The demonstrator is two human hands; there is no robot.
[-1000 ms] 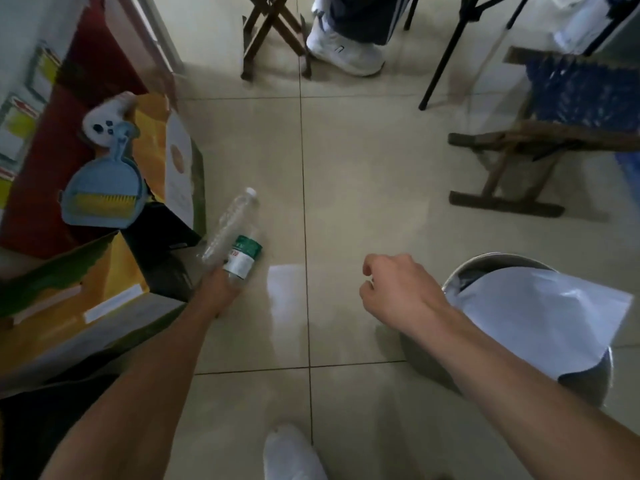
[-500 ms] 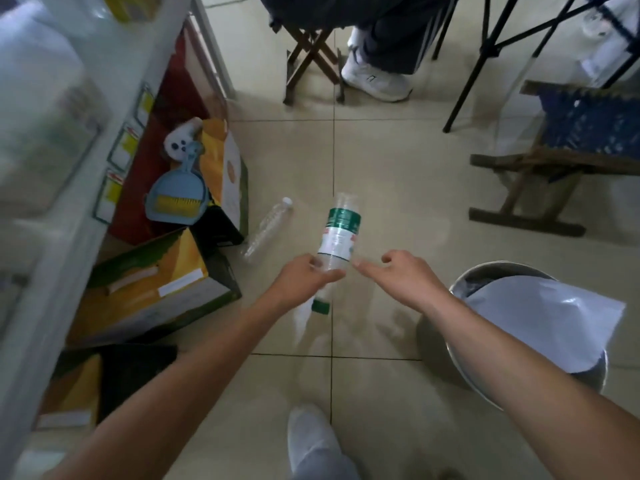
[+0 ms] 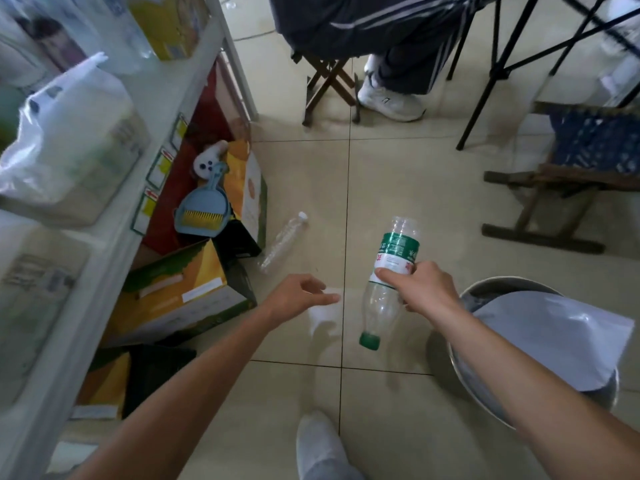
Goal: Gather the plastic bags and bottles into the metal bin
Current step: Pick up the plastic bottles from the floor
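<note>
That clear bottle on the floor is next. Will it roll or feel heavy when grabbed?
The clear bottle lies on its side on smooth tile, so a nudge probably rolls it. It looks empty, so likely light. Its thin ribbed walls may dent under grip.

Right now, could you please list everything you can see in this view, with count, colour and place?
green-label bottle: 1, clear with green cap, held cap down in the air left of the bin
clear bottle: 1, white cap, lying on the floor by the boxes
metal bin: 1, silver, floor at right
plastic bag: 1, white-grey, lying over the bin
dustpan with brush: 1, blue and yellow, on the boxes
cardboard boxes: several, yellow-green, under the shelf
shelf: 1, white, left, holding bagged goods
folding stools: 2, wooden, top and right
seated person's shoe: 1, white, top
own shoe: 1, white, bottom
left hand: empty, open
right hand: grip on the green-label bottle
</note>
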